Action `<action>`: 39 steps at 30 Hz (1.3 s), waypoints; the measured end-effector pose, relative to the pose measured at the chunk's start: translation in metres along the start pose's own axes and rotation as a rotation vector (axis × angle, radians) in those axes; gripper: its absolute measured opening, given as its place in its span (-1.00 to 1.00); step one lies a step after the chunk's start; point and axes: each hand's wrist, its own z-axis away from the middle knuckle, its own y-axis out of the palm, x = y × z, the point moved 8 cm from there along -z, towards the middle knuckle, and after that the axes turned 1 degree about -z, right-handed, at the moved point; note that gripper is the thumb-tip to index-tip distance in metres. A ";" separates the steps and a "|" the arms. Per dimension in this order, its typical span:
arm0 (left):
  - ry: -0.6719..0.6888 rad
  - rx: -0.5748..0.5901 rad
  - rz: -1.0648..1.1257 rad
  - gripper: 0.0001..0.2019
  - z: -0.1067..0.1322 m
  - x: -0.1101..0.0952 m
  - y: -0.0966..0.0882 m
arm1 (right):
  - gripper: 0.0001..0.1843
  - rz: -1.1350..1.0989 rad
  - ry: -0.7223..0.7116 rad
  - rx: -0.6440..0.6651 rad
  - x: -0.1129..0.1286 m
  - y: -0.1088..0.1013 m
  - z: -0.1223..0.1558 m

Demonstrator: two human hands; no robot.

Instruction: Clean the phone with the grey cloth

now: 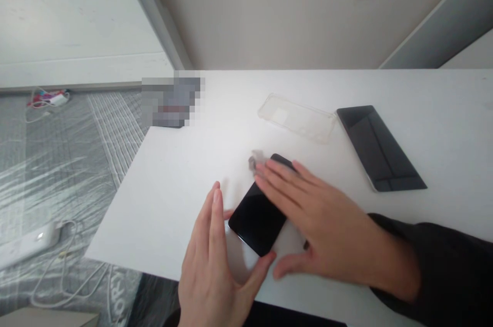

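Note:
A black phone point(257, 218) lies screen up near the front edge of the white table point(181, 173). My left hand point(214, 260) stands on edge beside the phone's left corner, fingers straight and together, thumb touching its near corner. My right hand point(319, 224) lies flat over the phone's right side, fingers stretched out. Under its fingertips, at the phone's far end, is a small grey cloth point(256, 159), partly hidden. Neither hand grips the phone.
A clear phone case point(296, 117) and a dark tablet point(379, 147) lie further back on the table. A blurred object point(171, 102) sits at the table's far left edge. On the floor to the left are cables and a white power strip point(31, 242).

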 end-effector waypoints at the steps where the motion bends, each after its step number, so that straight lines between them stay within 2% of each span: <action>1: 0.003 0.001 -0.007 -0.04 0.000 0.000 0.000 | 0.09 -0.012 -0.043 0.025 0.005 0.002 0.000; 4: 0.010 0.000 -0.024 -0.06 -0.001 -0.001 0.000 | -0.01 -0.046 -0.119 0.094 0.013 0.008 0.002; 7: -0.001 -0.004 -0.018 -0.04 -0.001 -0.002 -0.001 | 0.01 0.005 0.000 0.012 -0.002 0.000 0.000; 9: -0.005 0.001 -0.010 -0.04 -0.001 -0.002 -0.001 | 0.07 0.021 0.017 -0.021 -0.004 -0.003 0.000; 13: 0.011 0.015 -0.011 -0.09 -0.001 -0.004 0.000 | -0.03 -0.067 -0.158 0.102 0.015 0.007 0.002; 15: 0.009 0.015 -0.013 -0.07 -0.001 -0.004 0.000 | -0.07 -0.057 -0.106 0.076 0.006 0.004 0.001; 18: 0.000 0.020 -0.011 -0.04 0.000 -0.003 0.000 | -0.06 0.018 0.009 -0.033 -0.011 -0.005 -0.001; 20: 0.002 0.023 -0.015 -0.05 -0.001 -0.003 0.001 | 0.00 0.002 -0.065 -0.010 -0.003 -0.003 -0.001; 23: 0.012 0.020 -0.022 -0.08 -0.001 -0.004 0.001 | -0.04 -0.054 -0.177 0.074 0.010 0.004 0.001; 25: 0.013 0.016 -0.024 -0.06 -0.001 -0.005 0.000 | -0.10 -0.029 -0.109 0.041 0.002 0.001 -0.001; 28: 0.020 0.020 -0.030 -0.05 -0.001 -0.005 0.001 | -0.05 0.013 -0.026 -0.041 -0.007 -0.006 -0.001; 32: 0.038 0.023 -0.049 -0.11 -0.001 -0.006 0.000 | -0.02 -0.072 -0.176 0.044 0.011 0.003 0.002; 34: 0.038 0.027 -0.055 -0.12 -0.002 -0.006 0.000 | -0.09 -0.049 -0.132 0.025 0.001 0.001 0.001; 36: 0.032 0.035 -0.058 -0.11 -0.002 -0.006 0.000 | -0.12 0.025 -0.026 -0.044 -0.016 -0.006 0.000; 38: 0.030 0.043 -0.059 -0.11 -0.002 -0.006 0.000 | -0.06 0.063 0.007 -0.070 -0.020 -0.009 0.002; 39: 0.034 0.044 -0.057 -0.11 -0.002 -0.007 0.000 | 0.01 0.047 -0.025 -0.051 -0.014 -0.008 0.003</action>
